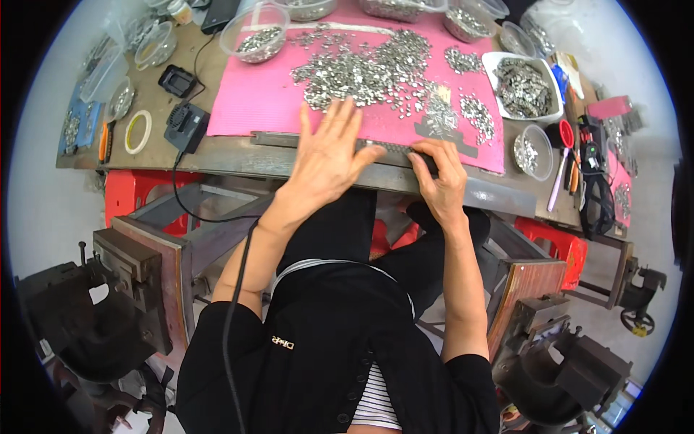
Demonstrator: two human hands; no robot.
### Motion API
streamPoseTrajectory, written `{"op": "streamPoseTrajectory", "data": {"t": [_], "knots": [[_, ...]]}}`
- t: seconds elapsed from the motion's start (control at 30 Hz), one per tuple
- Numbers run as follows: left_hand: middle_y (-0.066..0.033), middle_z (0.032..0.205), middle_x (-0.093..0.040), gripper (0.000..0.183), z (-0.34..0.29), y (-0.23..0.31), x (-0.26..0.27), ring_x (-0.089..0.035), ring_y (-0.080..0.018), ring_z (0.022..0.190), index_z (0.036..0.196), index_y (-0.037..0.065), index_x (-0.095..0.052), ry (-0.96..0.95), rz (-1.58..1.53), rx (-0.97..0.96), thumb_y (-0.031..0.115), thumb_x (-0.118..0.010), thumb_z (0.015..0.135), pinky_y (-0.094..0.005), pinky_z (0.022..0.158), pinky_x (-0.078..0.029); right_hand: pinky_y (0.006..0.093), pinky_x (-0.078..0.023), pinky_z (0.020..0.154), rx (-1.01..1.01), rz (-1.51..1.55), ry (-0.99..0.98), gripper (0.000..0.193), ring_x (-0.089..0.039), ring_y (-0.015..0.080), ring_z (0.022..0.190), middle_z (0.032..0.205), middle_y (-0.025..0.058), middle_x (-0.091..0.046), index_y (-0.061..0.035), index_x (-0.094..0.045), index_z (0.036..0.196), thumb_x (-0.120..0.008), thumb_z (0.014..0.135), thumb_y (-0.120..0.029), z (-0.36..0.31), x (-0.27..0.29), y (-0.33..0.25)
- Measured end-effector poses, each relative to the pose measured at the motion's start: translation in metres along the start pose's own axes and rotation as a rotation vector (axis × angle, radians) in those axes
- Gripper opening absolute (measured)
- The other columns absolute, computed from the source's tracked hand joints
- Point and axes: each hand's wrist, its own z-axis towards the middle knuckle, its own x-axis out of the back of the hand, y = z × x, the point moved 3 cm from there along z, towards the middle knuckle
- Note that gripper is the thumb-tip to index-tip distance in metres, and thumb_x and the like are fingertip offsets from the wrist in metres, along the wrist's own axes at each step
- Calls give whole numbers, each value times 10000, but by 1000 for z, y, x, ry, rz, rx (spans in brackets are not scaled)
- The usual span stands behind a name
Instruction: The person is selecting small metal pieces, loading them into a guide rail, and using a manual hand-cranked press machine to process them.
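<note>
A large pile of small shiny silver metal pieces (369, 69) is spread over a pink mat (242, 101). My left hand (325, 152) is open, fingers spread and reaching to the near edge of the pile, with its palm above a long dark metal bar (275, 139) along the table's front edge. To its right, the curled thumb and fingers of my right hand (441, 172) close on the bar. Beyond that hand, a grey metal plate (465, 145) lies under a small heap of thin silver pieces (439, 116). The undersides of both hands are hidden.
Clear tubs (230, 32) of metal pieces line the back. At right stand a filled white tray (489, 69), a round tub (547, 155) and a pink-handled brush (557, 184). A black adapter (186, 126) and tape roll (129, 137) lie left. Vises (134, 267) flank me below.
</note>
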Motion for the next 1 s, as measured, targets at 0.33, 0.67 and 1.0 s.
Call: {"op": "streamPoseTrajectory", "data": {"t": [0.33, 0.67, 1.0], "knots": [[-132, 1330, -659, 394, 6, 7, 11, -553, -288, 1321, 1256, 65, -688, 76, -327, -110, 332, -650, 969, -577, 1196, -189, 389, -490, 808, 8, -1, -38, 141, -637, 289, 898, 972, 110, -684, -19, -691, 971, -713, 840, 29, 4, 5, -2], [-6, 822, -663, 91, 15, -47, 27, -576, -234, 870, 884, 140, -734, 274, -72, 134, 216, -758, 840, -473, 945, -324, 410, -445, 792, 85, -142, -144, 96, -589, 287, 842, 838, 87, -620, -58, -713, 914, -752, 851, -118, 56, -44, -7], [-11, 812, -624, 121, 23, -40, 15, -567, -233, 863, 879, 149, -749, 305, 54, 77, 255, -786, 834, -482, 950, -320, 435, -429, 802, 79, -331, -169, 71, -597, 303, 867, 852, 116, -625, -48, -667, 838, -699, 821, -109, 61, -72, -15]]}}
